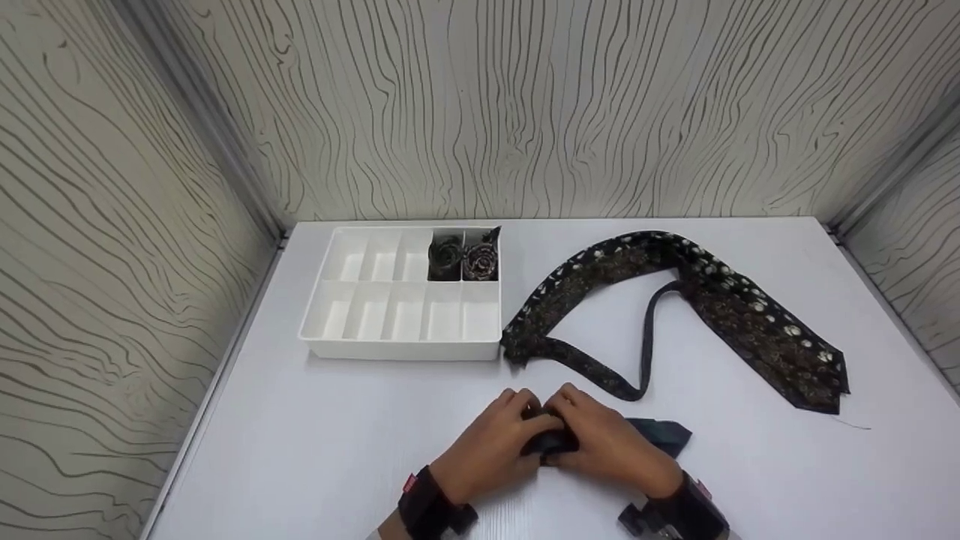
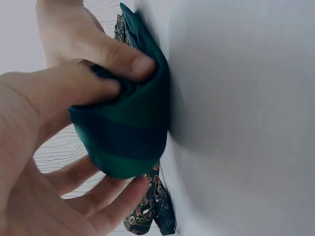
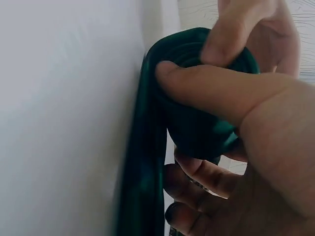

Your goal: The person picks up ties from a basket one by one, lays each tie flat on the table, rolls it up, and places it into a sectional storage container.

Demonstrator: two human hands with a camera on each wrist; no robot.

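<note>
Toward the front edge of the table (image 1: 300, 442), the left hand (image 1: 499, 442) and right hand (image 1: 609, 444) had their fingers clamped round a rolled green tie (image 2: 125, 135), seemingly keeping its coils tight. Two rolled ties (image 1: 481, 262) sat in the tray (image 1: 405, 350), probably to stay wound.

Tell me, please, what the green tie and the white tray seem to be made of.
Green tie: smooth, satiny fabric, perhaps silk or polyester, given its soft sheen and supple coiling. White tray: probably moulded plastic, smooth-looking, given its thin-walled form.
</note>
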